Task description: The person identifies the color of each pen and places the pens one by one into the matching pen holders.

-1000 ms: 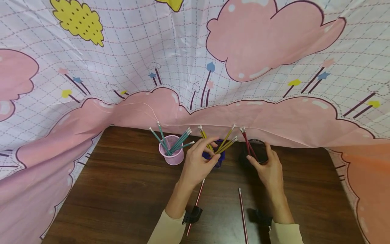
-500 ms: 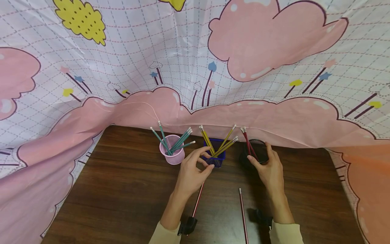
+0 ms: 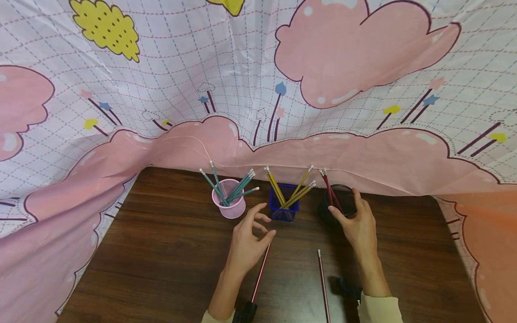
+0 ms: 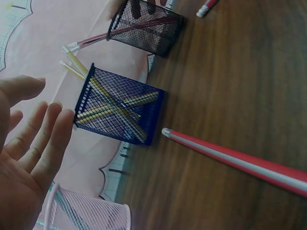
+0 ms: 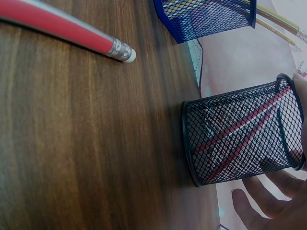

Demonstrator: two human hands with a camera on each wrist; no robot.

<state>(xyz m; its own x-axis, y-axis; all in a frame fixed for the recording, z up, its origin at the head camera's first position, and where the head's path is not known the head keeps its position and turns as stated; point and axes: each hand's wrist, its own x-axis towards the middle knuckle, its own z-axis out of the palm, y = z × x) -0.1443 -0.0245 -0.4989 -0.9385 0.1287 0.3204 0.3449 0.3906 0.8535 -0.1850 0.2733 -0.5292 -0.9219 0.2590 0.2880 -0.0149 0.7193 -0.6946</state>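
My left hand (image 3: 247, 242) hovers over the table just in front of the blue mesh pencil holder (image 3: 284, 215), fingers loosely bent and thumb apart, holding nothing. Several yellow pencils (image 3: 276, 186) lean in that blue holder. At the right, my right hand (image 3: 358, 226) grips the round black mesh pencil cup (image 5: 235, 136) near its rim, thumb in front and fingers on the far side. Red pencils (image 5: 242, 117) stand slanted inside the black cup. One red pencil (image 3: 261, 273) lies on the table beside my left hand, and another red pencil (image 3: 323, 285) lies between the two arms.
A pink mesh cup (image 3: 233, 211) with several teal pencils (image 3: 238, 186) stands left of the blue holder. All three holders sit in a row along the back of the brown wooden table (image 3: 161, 251). A patterned cloth (image 3: 181, 148) hangs right behind them.
My left hand has drawn back from the blue holder, toward me and to the left, uncovering the yellow pencils. The right hand stays on the black cup.
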